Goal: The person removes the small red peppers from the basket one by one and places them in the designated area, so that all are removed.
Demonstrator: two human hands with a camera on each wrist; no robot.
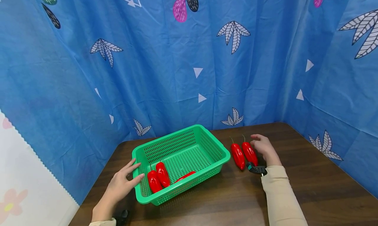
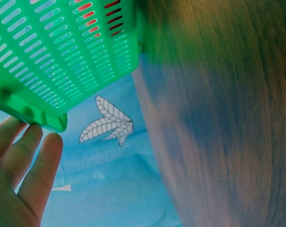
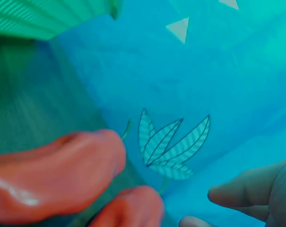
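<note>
A green plastic basket (image 1: 182,183) with slotted walls stands on the table. In it lie two plump red chili peppers, the left one (image 1: 154,181) and its neighbour (image 1: 162,174), and a third red pepper (image 1: 185,176) mostly hidden by the front wall. My left hand (image 1: 119,185) touches the basket's left rim, fingers fairly straight; in the left wrist view the fingertips (image 2: 50,144) meet the rim. Right of the basket lie two red peppers side by side, a left one (image 1: 237,156) and a right one (image 1: 249,152). Just beside the right one is my right hand (image 1: 263,147), holding nothing, apart from it.
The dark wooden table (image 1: 224,199) meets a blue patterned curtain (image 1: 165,81) along its back and sides. A white flowered cloth (image 1: 26,173) hangs at the far left. Each wrist wears a black strap, the right one (image 1: 257,169) close to the right pepper's lower end.
</note>
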